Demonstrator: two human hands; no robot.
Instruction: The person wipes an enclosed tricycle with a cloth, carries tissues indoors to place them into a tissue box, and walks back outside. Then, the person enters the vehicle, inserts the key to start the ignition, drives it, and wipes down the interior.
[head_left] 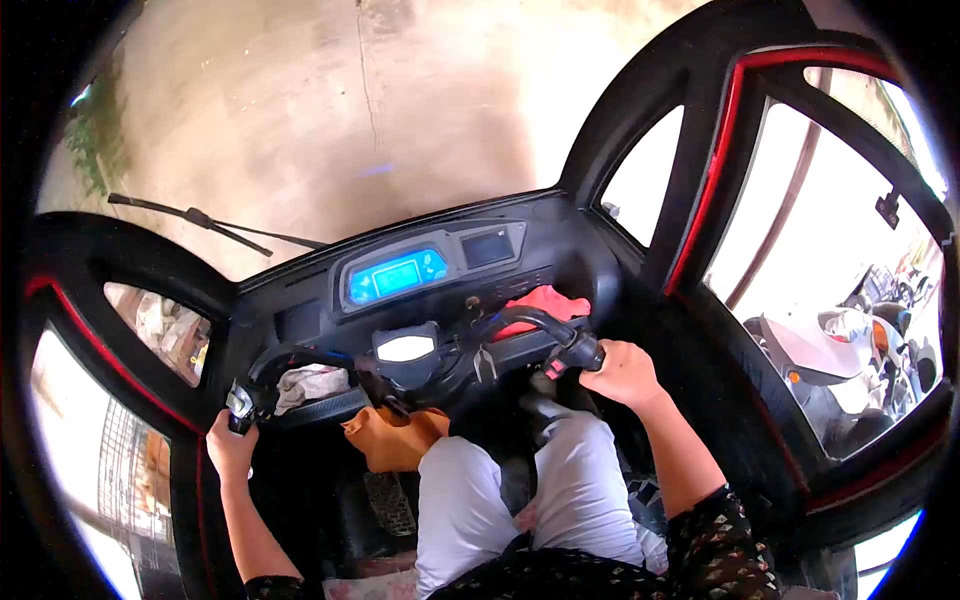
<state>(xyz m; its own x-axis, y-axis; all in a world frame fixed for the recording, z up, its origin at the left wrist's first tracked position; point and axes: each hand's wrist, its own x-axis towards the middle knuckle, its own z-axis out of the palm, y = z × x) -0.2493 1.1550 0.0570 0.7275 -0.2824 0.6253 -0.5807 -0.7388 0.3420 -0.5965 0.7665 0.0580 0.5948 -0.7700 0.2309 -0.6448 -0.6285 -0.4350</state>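
Observation:
I sit in a small enclosed vehicle with a black handlebar (pixel 537 318) in front of my knees. My left hand (pixel 231 447) is closed round the left handlebar grip, just below a switch and lever cluster (pixel 241 401). On the other side, my right hand (pixel 624 374) wraps the right handlebar grip (pixel 592 356), next to a switch block with a red button (pixel 556 368). A mirror-like white panel (pixel 406 348) sits at the bar's centre. Keys (pixel 484 362) hang beside it.
A blue-lit display (pixel 398 276) glows on the dashboard. A red cloth (pixel 541 309) and a pale crumpled cloth (pixel 311 386) lie in the dash trays; an orange-brown cloth (pixel 398 437) hangs below. A wiper (pixel 200 219) crosses the windshield. Parked scooters (pixel 830 350) stand outside the right window.

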